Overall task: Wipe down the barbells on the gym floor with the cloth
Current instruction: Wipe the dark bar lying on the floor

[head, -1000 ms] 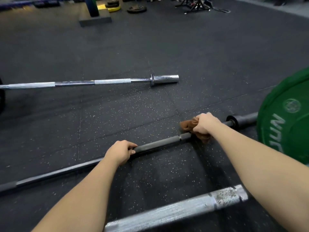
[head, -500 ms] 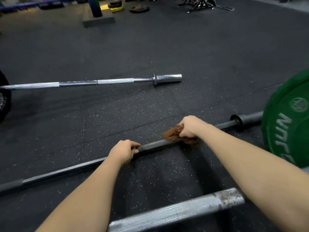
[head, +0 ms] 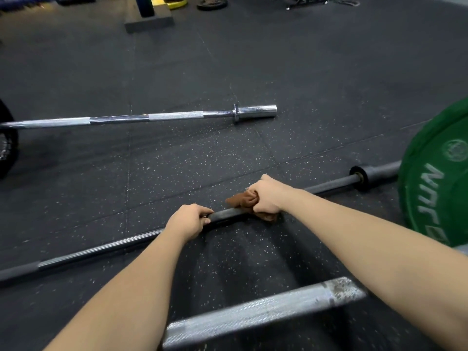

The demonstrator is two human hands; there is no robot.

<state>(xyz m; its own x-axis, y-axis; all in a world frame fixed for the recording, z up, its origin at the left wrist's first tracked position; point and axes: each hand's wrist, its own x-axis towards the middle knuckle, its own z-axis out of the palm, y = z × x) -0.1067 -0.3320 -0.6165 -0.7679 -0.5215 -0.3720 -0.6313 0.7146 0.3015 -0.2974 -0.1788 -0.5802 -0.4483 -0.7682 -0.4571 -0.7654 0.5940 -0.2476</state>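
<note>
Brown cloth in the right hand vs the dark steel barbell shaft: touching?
Touching. The head view shows the right hand clamping the brown cloth round the dark steel barbell shaft, fabric bunched above and below it with no gap.

Left grip (head: 188, 220) and right grip (head: 268, 196) are clenched.

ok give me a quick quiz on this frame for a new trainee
1. True or false: the left hand grips the black barbell bare, with no cloth under it.
2. What holds the brown cloth on that bar? A) the left hand B) the right hand C) nothing, it lies loose
3. Fill in: the plate at the right edge is ___ in colour.
Key: 1 true; 2 B; 3 green.
</note>
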